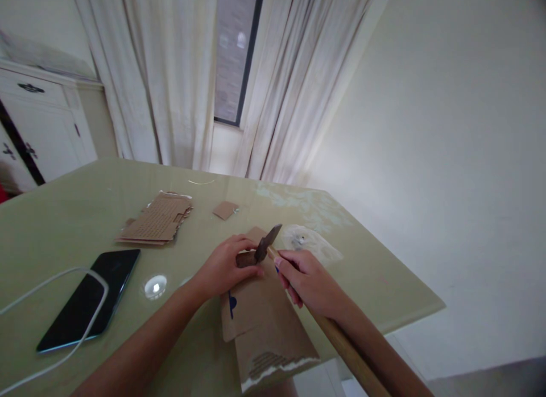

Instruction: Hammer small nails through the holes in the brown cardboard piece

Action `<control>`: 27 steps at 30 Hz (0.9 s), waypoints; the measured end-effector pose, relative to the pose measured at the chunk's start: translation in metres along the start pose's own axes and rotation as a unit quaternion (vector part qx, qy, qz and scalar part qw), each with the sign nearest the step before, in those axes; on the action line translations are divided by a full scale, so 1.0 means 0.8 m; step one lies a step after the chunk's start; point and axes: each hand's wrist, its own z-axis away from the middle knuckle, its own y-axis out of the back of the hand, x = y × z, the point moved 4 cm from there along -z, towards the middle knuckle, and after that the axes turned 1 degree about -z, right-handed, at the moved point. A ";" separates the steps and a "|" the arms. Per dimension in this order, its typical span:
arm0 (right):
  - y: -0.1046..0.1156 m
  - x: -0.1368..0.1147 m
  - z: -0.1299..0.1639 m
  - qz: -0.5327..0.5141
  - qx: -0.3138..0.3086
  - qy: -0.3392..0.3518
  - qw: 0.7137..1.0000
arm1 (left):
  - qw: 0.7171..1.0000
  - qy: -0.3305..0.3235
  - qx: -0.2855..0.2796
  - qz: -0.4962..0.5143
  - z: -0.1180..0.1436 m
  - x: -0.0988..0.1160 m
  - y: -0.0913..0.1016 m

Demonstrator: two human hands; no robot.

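Observation:
A hammer with a dark, rusty head (pixel 263 244) and a long wooden handle (pixel 341 347) slants over the table's near side. My left hand (pixel 224 266) grips the blunt end of its head between thumb and fingers. The pointed end of the head sticks out up and to the right. Just below the head, my right hand (pixel 305 276) is closed around the handle, which runs back under my right forearm. Beneath both hands lies a brown cardboard piece (pixel 268 329) with a torn, white-edged near end and a blue mark on its left.
Torn cardboard sheets (pixel 157 218) are stacked at the left, with a small cardboard scrap (pixel 226 210) nearby. A clear plastic bag (pixel 313 242) lies beyond my right hand. A dark tablet (pixel 91 300) with a white cable (pixel 100 317) across it rests on the glossy table (pixel 375 277).

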 end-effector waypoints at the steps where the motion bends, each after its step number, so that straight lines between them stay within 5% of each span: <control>1: 0.001 0.000 0.000 -0.003 0.006 0.005 1.000 | 1.000 0.009 0.009 0.002 0.000 -0.001 0.001; 5: 0.000 0.002 -0.001 -0.033 0.025 0.026 0.999 | 0.999 0.037 0.018 -0.007 0.002 -0.006 0.001; 10: -0.007 0.014 -0.004 -0.027 -0.034 -0.009 0.999 | 0.998 0.054 0.013 0.010 0.003 -0.007 -0.001; 14: 0.014 0.019 -0.030 -0.132 0.021 0.035 0.990 | 0.998 0.055 0.025 0.023 0.004 -0.004 0.000; 17: 0.022 0.045 -0.077 -0.307 0.035 0.036 0.950 | 0.995 0.074 0.051 0.039 0.003 -0.010 0.005; 20: 0.011 0.090 -0.129 -0.475 0.023 -0.008 0.880 | 0.989 0.116 0.089 0.027 0.002 -0.030 0.015; 24: -0.008 0.148 -0.167 -0.516 0.027 -0.035 0.855 | 0.954 0.183 0.132 -0.197 0.008 -0.064 0.039; 27: -0.016 0.173 -0.172 -0.531 0.010 -0.060 0.845 | 0.867 0.216 0.079 -0.442 0.018 -0.077 0.057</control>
